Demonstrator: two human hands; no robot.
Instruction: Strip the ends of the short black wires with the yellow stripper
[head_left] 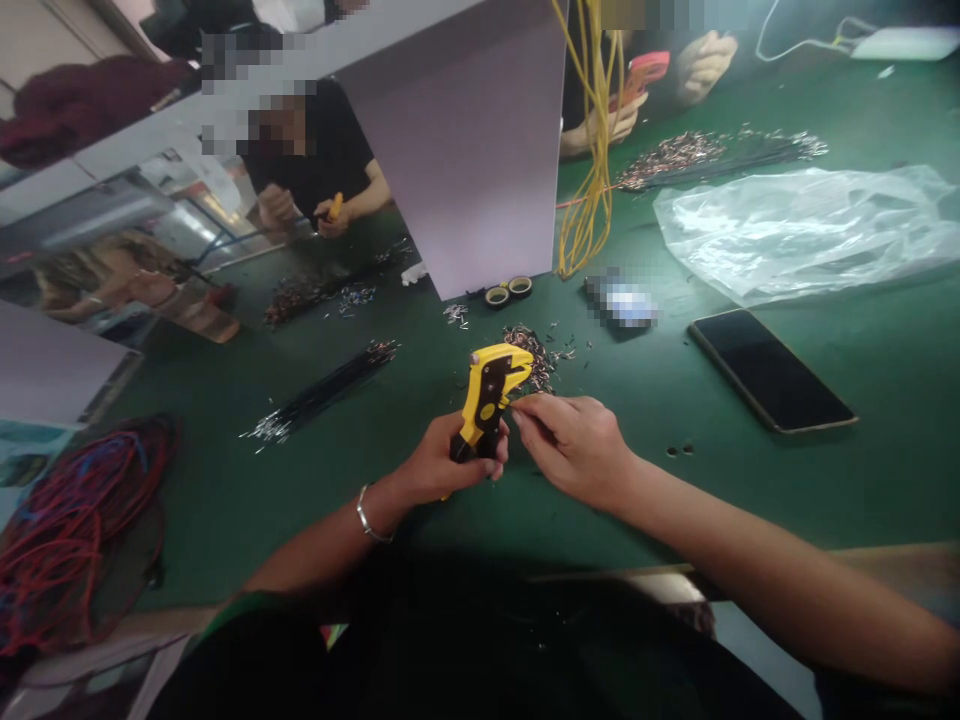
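My left hand (442, 460) is wrapped round the dark handles of a yellow and black wire stripper (491, 390), its head pointing up and away from me. Close beside the tool's jaw side, my right hand (574, 445) is closed in a pinch at thumb and forefinger. Whatever is between those fingertips is too small to make out. Just behind the tool lies a pile of short copper-coloured and black wire pieces (536, 350), partly hidden by it. To the left, a bundle of black wires (326, 390) with bare ends rests on the green table (420, 560).
A phone (772, 370) and a clear plastic bag (810, 230) lie right. Two tape rolls (508, 292) sit before a pale partition (472, 150), with yellow cables (589, 200) hanging beside it. Red and blue cable coils (82, 530) are at left. Co-workers' hands (622, 120) work across the table.
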